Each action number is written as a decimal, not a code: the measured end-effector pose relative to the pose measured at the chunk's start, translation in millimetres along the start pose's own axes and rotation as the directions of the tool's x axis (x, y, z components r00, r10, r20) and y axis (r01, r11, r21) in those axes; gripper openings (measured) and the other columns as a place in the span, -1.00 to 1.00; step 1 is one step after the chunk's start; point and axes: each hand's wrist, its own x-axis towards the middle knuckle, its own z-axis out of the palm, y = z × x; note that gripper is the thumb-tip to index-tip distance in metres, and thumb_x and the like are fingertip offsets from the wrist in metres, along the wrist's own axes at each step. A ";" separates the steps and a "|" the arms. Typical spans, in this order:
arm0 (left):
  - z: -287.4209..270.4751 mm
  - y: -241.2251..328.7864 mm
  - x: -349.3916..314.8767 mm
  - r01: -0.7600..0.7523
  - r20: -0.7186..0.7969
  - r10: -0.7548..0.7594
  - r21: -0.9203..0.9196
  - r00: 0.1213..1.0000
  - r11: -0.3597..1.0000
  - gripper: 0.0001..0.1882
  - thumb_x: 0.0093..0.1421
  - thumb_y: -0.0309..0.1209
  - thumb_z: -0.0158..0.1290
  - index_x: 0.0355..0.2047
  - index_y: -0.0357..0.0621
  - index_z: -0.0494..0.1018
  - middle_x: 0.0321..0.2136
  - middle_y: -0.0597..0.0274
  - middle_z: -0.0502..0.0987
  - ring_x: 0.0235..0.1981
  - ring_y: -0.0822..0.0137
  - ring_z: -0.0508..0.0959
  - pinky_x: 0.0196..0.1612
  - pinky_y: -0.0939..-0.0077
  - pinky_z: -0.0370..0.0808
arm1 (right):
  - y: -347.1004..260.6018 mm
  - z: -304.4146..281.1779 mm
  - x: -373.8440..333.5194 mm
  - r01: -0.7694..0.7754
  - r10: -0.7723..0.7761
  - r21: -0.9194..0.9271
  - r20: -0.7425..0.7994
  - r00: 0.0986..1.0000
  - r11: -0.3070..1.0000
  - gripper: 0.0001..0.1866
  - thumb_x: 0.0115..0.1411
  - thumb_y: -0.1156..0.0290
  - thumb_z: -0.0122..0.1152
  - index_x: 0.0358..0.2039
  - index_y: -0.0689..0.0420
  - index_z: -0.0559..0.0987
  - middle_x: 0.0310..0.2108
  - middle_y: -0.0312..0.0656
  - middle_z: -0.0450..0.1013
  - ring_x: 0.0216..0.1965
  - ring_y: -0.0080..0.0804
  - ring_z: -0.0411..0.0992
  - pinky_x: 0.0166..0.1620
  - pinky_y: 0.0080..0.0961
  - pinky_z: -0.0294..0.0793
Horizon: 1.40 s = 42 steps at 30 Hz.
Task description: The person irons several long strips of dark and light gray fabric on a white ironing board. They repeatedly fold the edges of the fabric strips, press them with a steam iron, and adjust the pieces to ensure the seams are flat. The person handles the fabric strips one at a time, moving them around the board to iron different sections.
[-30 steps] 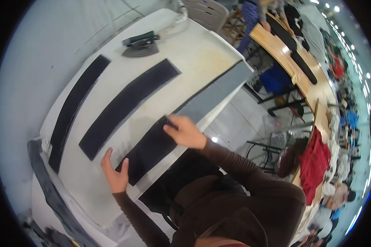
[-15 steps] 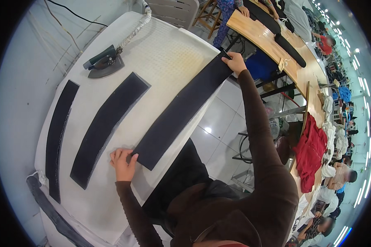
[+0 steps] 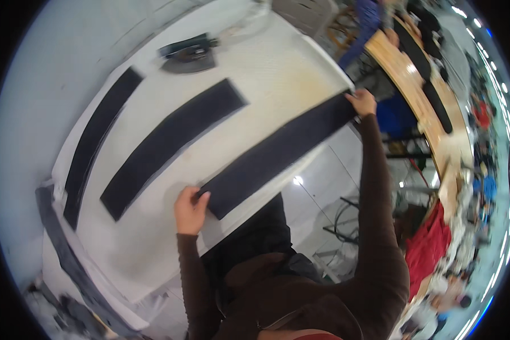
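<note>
A long dark fabric strip (image 3: pixel 277 156) lies along the near edge of the white padded ironing table (image 3: pixel 153 243). At its left end, my left hand (image 3: pixel 191 211) pinches the corner between thumb and fingers. My right hand (image 3: pixel 364 103) grips the far right end, close to the table's right edge. Two more dark strips rest flat further left: a wide middle strip (image 3: pixel 170 144) and a narrower outer strip (image 3: pixel 99 144). Beyond them sits an iron (image 3: pixel 190 55) on the table, near neither hand.
A wall (image 3: pixel 56 96) borders the table on the left. To the right stands a wooden table (image 3: pixel 405 73) with dark pieces on it and another person's hand (image 3: pixel 392 37) at its far end. Red cloth (image 3: pixel 433 249) hangs at the right, and a grey chair (image 3: pixel 306 14) is behind.
The whole view has turned and blurred slightly, so the table and strips appear shifted. My left thumb and fingers have closed more tightly on the strip's corner. The right hand keeps its hold.
</note>
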 end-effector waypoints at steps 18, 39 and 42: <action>8.5 18.2 -20.8 0.007 -0.177 -0.135 -0.578 0.975 0.816 -0.69 0.35 -0.66 0.20 0.04 -0.20 0.43 -0.24 0.28 0.58 -0.25 0.56 0.55 -0.19 0.63 0.51 | 43.7 -34.3 42.8 0.128 -0.182 0.230 0.231 0.956 0.965 -0.76 0.18 0.40 0.59 -0.37 0.24 0.64 -0.49 -0.38 0.52 -0.43 -0.59 0.42 -0.30 -0.47 0.48; -296.6 -219.5 19.4 0.170 -0.543 -0.318 -0.305 0.777 0.937 -0.68 0.40 -0.45 0.27 0.10 -0.34 0.60 -0.24 0.31 0.68 -0.22 0.52 0.60 -0.03 0.62 0.51 | -381.7 90.4 -106.0 0.161 -0.430 0.638 0.291 0.855 0.753 -0.85 0.23 0.48 0.54 -0.31 0.27 0.71 -0.48 -0.29 0.62 -0.46 -0.60 0.50 -0.30 -0.56 0.50; -284.1 -217.8 14.8 0.157 -0.588 -0.317 -0.307 0.744 0.939 -0.65 0.37 -0.40 0.32 0.08 -0.36 0.61 -0.24 0.29 0.69 -0.21 0.51 0.60 -0.04 0.58 0.53 | -378.1 83.9 -103.4 0.181 -0.429 0.623 0.273 0.861 0.761 -0.84 0.23 0.48 0.53 -0.30 0.28 0.70 -0.45 -0.26 0.63 -0.39 -0.59 0.54 -0.26 -0.55 0.52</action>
